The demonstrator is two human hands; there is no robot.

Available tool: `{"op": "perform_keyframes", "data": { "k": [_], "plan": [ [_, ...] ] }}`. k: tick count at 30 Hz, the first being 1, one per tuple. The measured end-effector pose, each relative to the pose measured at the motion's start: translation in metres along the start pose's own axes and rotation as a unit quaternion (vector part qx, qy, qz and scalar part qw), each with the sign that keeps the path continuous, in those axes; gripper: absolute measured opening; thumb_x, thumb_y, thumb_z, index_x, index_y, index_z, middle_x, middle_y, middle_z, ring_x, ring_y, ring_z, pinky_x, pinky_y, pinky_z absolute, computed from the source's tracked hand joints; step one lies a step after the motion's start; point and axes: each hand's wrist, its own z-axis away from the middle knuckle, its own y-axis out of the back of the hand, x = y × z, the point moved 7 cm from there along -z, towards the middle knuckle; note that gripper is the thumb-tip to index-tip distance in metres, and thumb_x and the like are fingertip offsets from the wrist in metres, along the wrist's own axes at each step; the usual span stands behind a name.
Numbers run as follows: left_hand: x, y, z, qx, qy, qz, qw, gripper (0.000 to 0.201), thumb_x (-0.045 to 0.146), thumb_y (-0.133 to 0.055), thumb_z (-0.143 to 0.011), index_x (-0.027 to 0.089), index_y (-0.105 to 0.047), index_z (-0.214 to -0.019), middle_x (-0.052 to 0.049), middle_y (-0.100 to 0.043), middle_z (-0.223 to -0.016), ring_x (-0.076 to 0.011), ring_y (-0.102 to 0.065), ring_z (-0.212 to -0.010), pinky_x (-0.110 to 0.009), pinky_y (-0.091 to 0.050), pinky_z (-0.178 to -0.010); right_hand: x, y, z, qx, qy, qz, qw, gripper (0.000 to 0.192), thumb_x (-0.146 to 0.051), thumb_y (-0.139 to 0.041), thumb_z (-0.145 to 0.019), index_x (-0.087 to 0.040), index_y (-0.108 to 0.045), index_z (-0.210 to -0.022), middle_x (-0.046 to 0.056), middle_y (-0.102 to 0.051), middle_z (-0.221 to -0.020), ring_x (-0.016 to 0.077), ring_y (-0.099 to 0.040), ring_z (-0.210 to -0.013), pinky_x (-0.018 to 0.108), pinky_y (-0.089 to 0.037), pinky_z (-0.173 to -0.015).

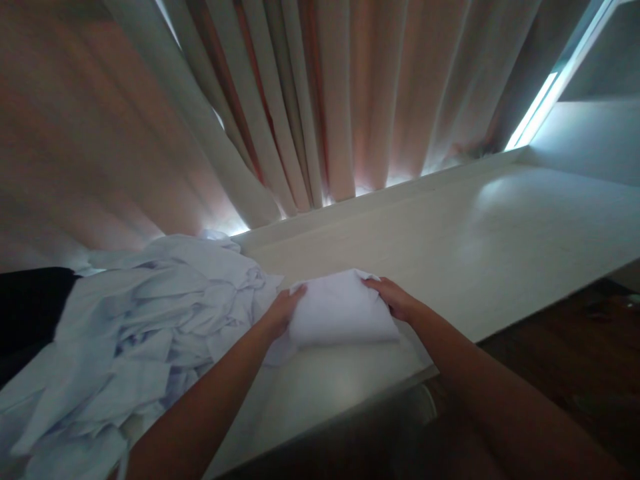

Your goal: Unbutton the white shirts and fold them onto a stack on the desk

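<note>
A folded white cloth (343,310) lies on the pale tabletop in front of me, its front edge a smooth fold. My left hand (286,310) grips its left edge, thumb on top and the fingers hidden. At its upper right corner, my right hand (393,297) pinches the fabric. Close beside my left hand spreads a large heap of crumpled white cloth (185,300), and a flap of white fabric lies between the heap and the folded piece. What garment or linen the folded cloth is, I cannot tell.
The pale table (425,227) stretches away to the right, with a low raised rim along its back. Behind it hang long beige curtains (375,100), light showing at their edges. Something black (33,307) sits at the far left. Dark floor (575,353) shows at the right.
</note>
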Motion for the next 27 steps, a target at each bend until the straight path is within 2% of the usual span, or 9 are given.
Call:
{"op": "perform_keyframes", "data": {
  "k": [5, 7, 9, 11, 13, 14, 16, 21, 27],
  "plan": [
    [-0.008, 0.004, -0.043, 0.063, 0.017, -0.078, 0.995, 0.048, 0.048, -0.059, -0.088, 0.008, -0.065, -0.115, -0.024, -0.069, -0.115, -0.0392, -0.061, -0.116, -0.050, -0.047, -0.096, 0.012, 0.011, -0.033, 0.064, -0.018, 0.089, 0.994, 0.032, -0.035, -0.059, -0.087, -0.006, -0.069, -0.097, 0.020, -0.073, -0.090, 0.0270, -0.069, -0.077, 0.039, -0.054, -0.072],
    [0.001, 0.008, -0.041, 0.124, -0.047, -0.137, 0.982, 0.052, 0.042, -0.061, -0.088, 0.012, -0.057, -0.130, -0.023, -0.061, -0.132, -0.0390, -0.052, -0.128, -0.054, -0.039, -0.105, 0.001, 0.017, -0.029, 0.122, 0.003, 0.127, 0.984, 0.037, -0.031, -0.059, -0.088, -0.005, -0.065, -0.113, 0.023, -0.071, -0.106, 0.0316, -0.067, -0.097, 0.046, -0.050, -0.088],
    [0.020, -0.002, -0.027, 0.157, -0.177, -0.229, 0.944, 0.049, 0.036, -0.054, -0.092, 0.017, -0.051, -0.138, -0.018, -0.054, -0.142, -0.0345, -0.045, -0.135, -0.052, -0.033, -0.112, -0.022, 0.016, -0.014, 0.188, 0.069, 0.194, 0.960, 0.047, -0.028, -0.058, -0.090, -0.008, -0.054, -0.132, 0.023, -0.061, -0.129, 0.0344, -0.054, -0.124, 0.052, -0.037, -0.107],
    [0.034, -0.029, -0.008, 0.128, -0.297, -0.320, 0.890, 0.044, 0.031, -0.044, -0.098, 0.019, -0.050, -0.140, -0.015, -0.051, -0.147, -0.0302, -0.041, -0.140, -0.050, -0.028, -0.116, -0.052, -0.005, 0.006, 0.221, 0.191, 0.334, 0.896, 0.050, -0.024, -0.053, -0.093, -0.013, -0.047, -0.142, 0.020, -0.049, -0.147, 0.0336, -0.037, -0.141, 0.053, -0.021, -0.117],
    [0.032, -0.056, 0.002, 0.076, -0.331, -0.372, 0.864, 0.047, 0.031, -0.036, -0.101, 0.018, -0.045, -0.145, -0.013, -0.046, -0.153, -0.0290, -0.035, -0.144, -0.050, -0.026, -0.118, -0.065, -0.045, 0.023, 0.192, 0.305, 0.499, 0.788, 0.046, -0.028, -0.048, -0.098, -0.016, -0.049, -0.143, 0.017, -0.039, -0.155, 0.0336, -0.025, -0.148, 0.054, -0.014, -0.120],
    [0.027, -0.064, 0.003, 0.060, -0.326, -0.388, 0.860, 0.049, 0.032, -0.034, -0.101, 0.017, -0.042, -0.147, -0.013, -0.042, -0.155, -0.0295, -0.032, -0.146, -0.051, -0.025, -0.118, -0.060, -0.062, 0.026, 0.165, 0.327, 0.558, 0.745, 0.047, -0.035, -0.048, -0.099, -0.017, -0.049, -0.143, 0.016, -0.035, -0.158, 0.0352, -0.020, -0.150, 0.056, -0.013, -0.120],
    [0.014, -0.073, -0.002, 0.046, -0.299, -0.407, 0.862, 0.052, 0.035, -0.034, -0.101, 0.016, -0.040, -0.149, -0.015, -0.037, -0.158, -0.0319, -0.029, -0.148, -0.054, -0.025, -0.118, -0.038, -0.079, 0.021, 0.129, 0.301, 0.623, 0.710, 0.058, -0.052, -0.047, -0.098, -0.017, -0.049, -0.145, 0.017, -0.031, -0.160, 0.0400, -0.018, -0.150, 0.061, -0.014, -0.119],
    [-0.024, -0.068, -0.024, 0.045, -0.246, -0.396, 0.884, 0.060, 0.040, -0.037, -0.100, 0.016, -0.033, -0.154, -0.017, -0.031, -0.161, -0.0359, -0.023, -0.150, -0.055, -0.025, -0.117, 0.015, -0.068, -0.004, 0.089, 0.225, 0.662, 0.710, 0.079, -0.067, -0.038, -0.095, -0.012, -0.038, -0.152, 0.024, -0.030, -0.158, 0.0408, -0.025, -0.148, 0.057, -0.021, -0.118],
    [-0.040, -0.070, -0.037, -0.008, -0.238, -0.297, 0.925, 0.065, 0.044, -0.039, -0.099, 0.014, -0.029, -0.155, -0.017, -0.023, -0.164, -0.0318, -0.013, -0.153, -0.052, -0.016, -0.122, 0.014, -0.056, -0.005, 0.102, 0.215, 0.652, 0.720, 0.077, -0.066, -0.040, -0.095, -0.014, -0.040, -0.152, 0.023, -0.031, -0.159, 0.0392, -0.026, -0.148, 0.055, -0.021, -0.118]
  ]
}}
